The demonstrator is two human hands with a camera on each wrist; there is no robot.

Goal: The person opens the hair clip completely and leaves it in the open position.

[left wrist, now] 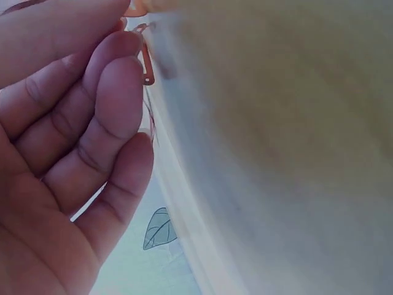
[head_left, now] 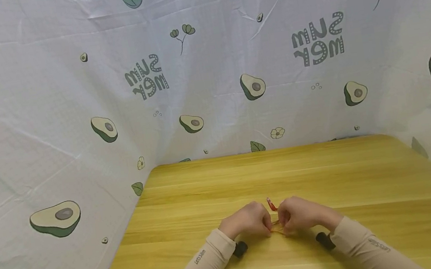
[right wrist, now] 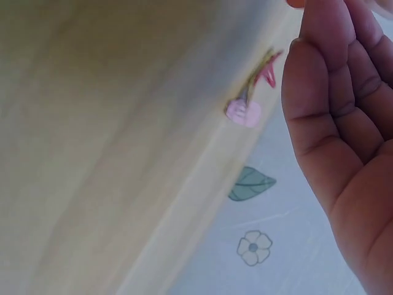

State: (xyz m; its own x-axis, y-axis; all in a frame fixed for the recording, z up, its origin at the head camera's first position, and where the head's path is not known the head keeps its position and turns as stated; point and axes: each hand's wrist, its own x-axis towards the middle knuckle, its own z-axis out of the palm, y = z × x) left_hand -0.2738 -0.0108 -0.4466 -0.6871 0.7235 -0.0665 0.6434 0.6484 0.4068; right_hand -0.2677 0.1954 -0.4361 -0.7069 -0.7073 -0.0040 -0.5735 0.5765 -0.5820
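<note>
Close together over the table, both hands pinch a thin orange cord-like piece [head_left: 277,231] that spans the small gap between them. My left hand [head_left: 253,219] has its thumb and fingertips together at one end; in the left wrist view an orange slotted strip [left wrist: 147,64] shows just past the fingers. My right hand [head_left: 296,213] pinches the other end, with only an orange edge visible at its fingertips in the right wrist view. Just beyond the hands is a small red item [head_left: 271,204]; the right wrist view shows a pink, rounded piece [right wrist: 245,113] with red parts. Its kind is unclear.
The wood-grain table [head_left: 206,187] extends around the hands. A white cloth [head_left: 210,70] printed with avocados and leaves hangs behind it and at both sides. Small black devices [head_left: 240,249] sit at the wrists, against beige sleeves [head_left: 202,266].
</note>
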